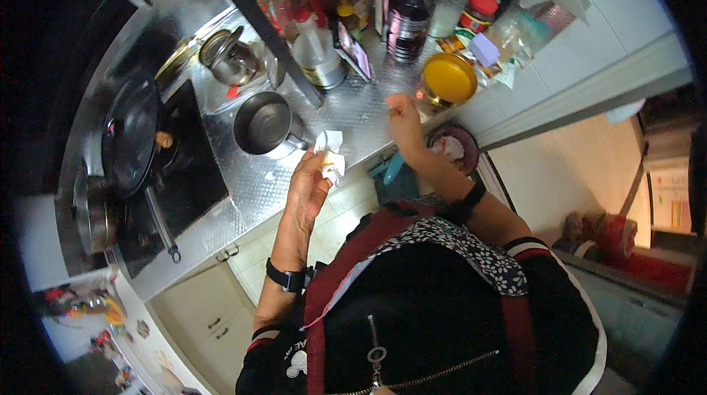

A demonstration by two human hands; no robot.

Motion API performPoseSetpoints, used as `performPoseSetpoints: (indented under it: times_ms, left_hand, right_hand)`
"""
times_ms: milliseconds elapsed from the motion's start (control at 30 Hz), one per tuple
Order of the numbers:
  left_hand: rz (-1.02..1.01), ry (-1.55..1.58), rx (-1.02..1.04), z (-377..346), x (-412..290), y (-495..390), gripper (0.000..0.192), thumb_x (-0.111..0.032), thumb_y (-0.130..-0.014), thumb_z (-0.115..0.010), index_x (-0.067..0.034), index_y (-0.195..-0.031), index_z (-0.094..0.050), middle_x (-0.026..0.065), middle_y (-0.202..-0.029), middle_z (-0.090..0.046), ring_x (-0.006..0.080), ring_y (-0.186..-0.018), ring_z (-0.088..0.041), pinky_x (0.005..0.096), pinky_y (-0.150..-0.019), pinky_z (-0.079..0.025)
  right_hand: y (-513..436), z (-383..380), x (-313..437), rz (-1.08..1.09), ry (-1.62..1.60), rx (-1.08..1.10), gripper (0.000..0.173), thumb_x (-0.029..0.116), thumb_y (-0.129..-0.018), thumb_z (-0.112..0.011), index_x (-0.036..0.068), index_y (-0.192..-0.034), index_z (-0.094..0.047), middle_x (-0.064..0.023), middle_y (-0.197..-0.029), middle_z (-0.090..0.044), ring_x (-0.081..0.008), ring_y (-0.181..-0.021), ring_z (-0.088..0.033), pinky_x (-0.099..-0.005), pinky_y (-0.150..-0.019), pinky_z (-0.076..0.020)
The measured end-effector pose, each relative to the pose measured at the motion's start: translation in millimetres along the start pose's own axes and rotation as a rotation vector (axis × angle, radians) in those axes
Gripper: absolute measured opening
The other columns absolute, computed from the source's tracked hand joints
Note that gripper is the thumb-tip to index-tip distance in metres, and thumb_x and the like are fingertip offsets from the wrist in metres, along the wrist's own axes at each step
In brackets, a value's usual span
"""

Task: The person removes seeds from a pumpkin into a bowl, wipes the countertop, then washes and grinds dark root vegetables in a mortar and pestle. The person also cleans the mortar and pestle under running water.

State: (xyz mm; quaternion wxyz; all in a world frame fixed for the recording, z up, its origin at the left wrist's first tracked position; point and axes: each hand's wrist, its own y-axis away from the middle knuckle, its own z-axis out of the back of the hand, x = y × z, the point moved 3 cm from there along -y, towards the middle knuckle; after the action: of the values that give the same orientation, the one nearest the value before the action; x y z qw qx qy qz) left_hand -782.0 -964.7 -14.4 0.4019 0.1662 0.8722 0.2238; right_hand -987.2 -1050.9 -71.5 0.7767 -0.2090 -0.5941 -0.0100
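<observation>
My left hand (309,184) grips a crumpled white tissue (330,158) with yellowish stains, above the front edge of the metal counter (353,110). Just beyond the tissue stands a metal mug (264,124), its handle turned towards my left hand. My right hand (405,121) hovers over the counter's edge with its fingers curled, close to a glass jar with a yellow lid (450,79). Whether anything lies inside those fingers is hidden. Below my right wrist sits a round bin (468,146) with crumpled white paper in it.
At left, a black wok (132,135) rests on the dark hob (193,174), and a pan handle (160,224) juts over the front. A lidded metal pot (229,58) stands behind the mug. A shelf post (276,30), a phone (353,52) and a dark bottle (409,22) line the back.
</observation>
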Motion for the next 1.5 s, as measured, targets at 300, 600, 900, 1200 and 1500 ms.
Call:
performPoseSetpoints:
  times_ms: [300, 600, 900, 1200, 1500]
  left_hand:
    - [-0.058, -0.018, -0.055, -23.0, 19.4, 4.2, 0.028, -0.002, -0.087, -0.038, 0.003, -0.114, -0.046, 0.0154, -0.110, -0.054, 0.0244, -0.096, -0.056, 0.0342, -0.084, -0.047]
    - [-0.057, -0.112, 0.037, -31.5, 44.3, 34.0, 0.029, 0.006, -0.080, -0.042, 0.000, -0.107, -0.051, 0.0095, -0.101, -0.057, 0.0171, -0.086, -0.058, 0.0261, -0.071, -0.050]
    - [0.010, 0.136, 0.183, -75.4, 96.8, 93.9, 0.022, -0.017, -0.086, -0.049, -0.004, -0.102, -0.055, 0.0089, -0.101, -0.060, 0.0214, -0.096, -0.057, 0.0408, -0.089, -0.043]
    - [-0.113, 0.262, 0.255, -91.6, 108.0, 161.4, 0.087, -0.069, -0.071, -0.046, -0.005, -0.130, -0.034, 0.0224, -0.137, -0.029, 0.0371, -0.126, -0.029, 0.0524, -0.102, -0.024]
    - [-0.141, 0.278, 0.204, -80.2, 112.0, 179.7, 0.097, -0.076, -0.068, -0.040, -0.004, -0.132, -0.028, 0.0199, -0.129, -0.039, 0.0335, -0.120, -0.036, 0.0486, -0.101, -0.027]
  right_hand:
    - [43.7, 25.0, 40.0, -0.157, -0.001, 0.177, 0.023, 0.004, -0.073, -0.056, 0.004, -0.096, -0.056, -0.0134, -0.091, -0.056, -0.0261, -0.080, -0.056, -0.0312, -0.072, -0.0449]
    - [85.4, 37.5, 114.1, 0.381, 0.032, 0.473, 0.033, 0.019, -0.074, -0.064, 0.007, -0.104, -0.059, -0.0089, -0.103, -0.052, -0.0260, -0.094, -0.050, -0.0339, -0.080, -0.0427]
    - [109.3, 93.4, 83.7, 0.505, -0.036, 0.361, 0.016, 0.019, -0.074, -0.060, 0.011, -0.087, -0.064, -0.0071, -0.095, -0.056, -0.0257, -0.092, -0.052, -0.0360, -0.079, -0.0438]
    - [83.8, 130.0, 18.2, -0.723, -0.555, 0.387, 0.020, 0.014, -0.088, -0.050, 0.003, -0.103, -0.059, -0.0047, -0.091, -0.061, -0.0140, -0.076, -0.061, -0.0222, -0.053, -0.0468]
    - [155.3, 134.8, 131.8, 0.436, -0.117, 0.438, 0.034, -0.003, -0.075, -0.048, 0.001, -0.108, -0.056, -0.0126, -0.112, -0.056, -0.0276, -0.104, -0.053, -0.0316, -0.087, -0.0439]
